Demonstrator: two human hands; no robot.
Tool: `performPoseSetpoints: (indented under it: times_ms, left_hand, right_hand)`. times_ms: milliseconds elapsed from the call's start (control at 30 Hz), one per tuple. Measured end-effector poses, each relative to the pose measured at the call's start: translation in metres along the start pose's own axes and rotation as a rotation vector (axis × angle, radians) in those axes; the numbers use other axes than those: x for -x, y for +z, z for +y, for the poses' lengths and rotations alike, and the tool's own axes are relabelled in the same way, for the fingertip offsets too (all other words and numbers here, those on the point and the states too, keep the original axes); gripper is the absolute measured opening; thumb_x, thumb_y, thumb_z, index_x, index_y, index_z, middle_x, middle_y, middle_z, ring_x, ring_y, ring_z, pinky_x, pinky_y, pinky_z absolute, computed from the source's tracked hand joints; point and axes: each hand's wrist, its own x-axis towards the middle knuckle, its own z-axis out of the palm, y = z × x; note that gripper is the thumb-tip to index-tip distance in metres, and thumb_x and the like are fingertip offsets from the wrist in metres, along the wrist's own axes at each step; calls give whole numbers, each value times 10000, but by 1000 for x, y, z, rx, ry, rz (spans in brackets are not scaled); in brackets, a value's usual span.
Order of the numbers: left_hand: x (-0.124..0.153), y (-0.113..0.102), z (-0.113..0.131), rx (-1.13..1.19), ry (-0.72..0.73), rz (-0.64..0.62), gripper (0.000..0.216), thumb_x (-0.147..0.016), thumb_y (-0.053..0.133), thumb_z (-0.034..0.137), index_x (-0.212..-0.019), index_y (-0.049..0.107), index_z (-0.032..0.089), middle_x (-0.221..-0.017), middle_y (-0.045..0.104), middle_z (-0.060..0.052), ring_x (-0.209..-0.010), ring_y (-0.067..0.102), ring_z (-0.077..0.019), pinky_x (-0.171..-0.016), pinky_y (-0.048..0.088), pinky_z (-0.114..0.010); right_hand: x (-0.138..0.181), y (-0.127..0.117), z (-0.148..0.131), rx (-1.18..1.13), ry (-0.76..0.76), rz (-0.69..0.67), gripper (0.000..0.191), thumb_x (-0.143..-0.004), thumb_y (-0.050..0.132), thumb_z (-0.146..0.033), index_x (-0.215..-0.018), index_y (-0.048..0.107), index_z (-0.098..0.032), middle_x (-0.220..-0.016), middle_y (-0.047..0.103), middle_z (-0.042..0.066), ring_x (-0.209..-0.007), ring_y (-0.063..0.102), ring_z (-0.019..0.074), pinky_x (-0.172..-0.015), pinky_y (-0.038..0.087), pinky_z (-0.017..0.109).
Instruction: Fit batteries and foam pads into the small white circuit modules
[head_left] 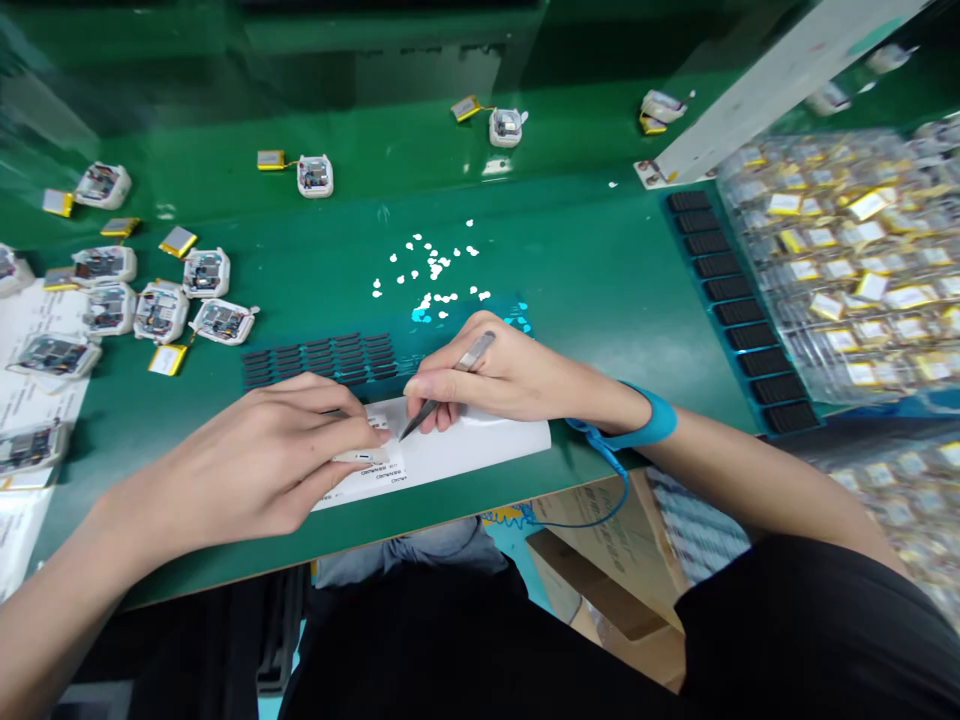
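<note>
My left hand [270, 455] rests over a white label sheet [495, 447] near the table's front edge. Its fingers are closed on a small white device casing [361, 457] with a dark slot in its side; most of the casing is hidden. My right hand [502, 375] grips metal tweezers [474, 352] like a pen, their tips pointing down at the sheet just right of the casing. Small printed marks show on the sheet below the left fingertips. Behind the hands lie rows of black strips [322, 358] and scattered white round stickers [435, 268].
Open white devices with circuit boards [161, 312] and yellow-edged batteries [167, 359] crowd the left; more stand along the back. At right are stacked black pads [742, 312], a clear tray of batteries [862, 260] and a white post [772, 90]. A blue wrist strap's cord [626, 480] hangs off the edge.
</note>
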Motion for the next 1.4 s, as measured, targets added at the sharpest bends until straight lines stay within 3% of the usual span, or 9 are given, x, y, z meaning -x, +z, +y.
performPoseSetpoints:
  times_ms: [200,333,500,600,700,833,967,1067,1400]
  left_hand:
    - [2,2,1,-15,-40,-6,267,-1019,465,213,-1142,703,220,-1055,707,-75,-939,688,-229,-815,527,-334]
    - [3,1,0,-5,-39,-15,260,-1030,462,237,-1125,703,219,-1069,701,-79,-953,687,-227,-805,529,-326]
    - [2,2,1,78,-88,83,213,-1002,534,251,-1106,719,257,-1070,734,-42,-982,699,-220,-843,529,-314]
    - [0,2,8,235,-282,281,134,-965,612,287,-1074,688,282,-952,758,10,-825,730,-187,-685,542,-261]
    - [-2,-2,17,458,-474,450,135,-940,655,330,-1065,638,282,-807,739,24,-648,719,-175,-566,551,-255]
    - [-4,-7,23,575,-469,369,171,-911,683,336,-1061,673,256,-660,711,20,-492,639,-145,-390,436,-222]
    - [-5,-3,27,617,-484,376,294,-829,772,321,-1106,695,257,-803,762,7,-669,725,-164,-531,555,-194]
    - [-6,3,30,642,-491,397,290,-821,757,216,-1103,694,248,-754,750,43,-679,742,-136,-643,602,-166]
    - [-12,9,36,747,-494,407,254,-843,692,169,-1094,711,199,-790,794,27,-706,776,-144,-701,632,-155]
  right_hand:
    - [-2,0,2,-85,105,-38,228,-890,743,-348,-857,765,-123,-679,757,19,-604,711,91,-565,567,157]
    - [-4,-4,1,-148,145,-37,276,-885,743,-372,-825,750,-102,-668,754,38,-604,720,103,-575,594,172]
    - [-5,-11,-2,-219,77,164,303,-904,727,-386,-839,704,-91,-723,762,57,-616,728,114,-581,611,187]
    - [-2,-11,-3,-199,-11,266,310,-981,613,-426,-908,659,-129,-764,760,28,-667,743,111,-604,614,188]
    - [4,-6,-5,-135,-56,252,364,-1019,515,-494,-999,631,-150,-851,765,37,-759,763,127,-638,622,200]
    - [6,6,-11,-146,-94,236,336,-1036,501,-448,-1010,622,-135,-921,777,72,-819,774,143,-685,637,215]
    - [3,13,-10,-261,-126,217,241,-1027,548,-336,-977,639,-118,-905,791,70,-779,780,139,-691,649,213]
    - [0,14,-6,-327,-174,219,233,-1042,517,-273,-960,658,-106,-870,797,64,-766,785,142,-677,657,208]
    - [-2,15,-5,-382,-169,227,209,-1019,561,-226,-939,709,-101,-854,800,52,-733,784,144,-664,670,212]
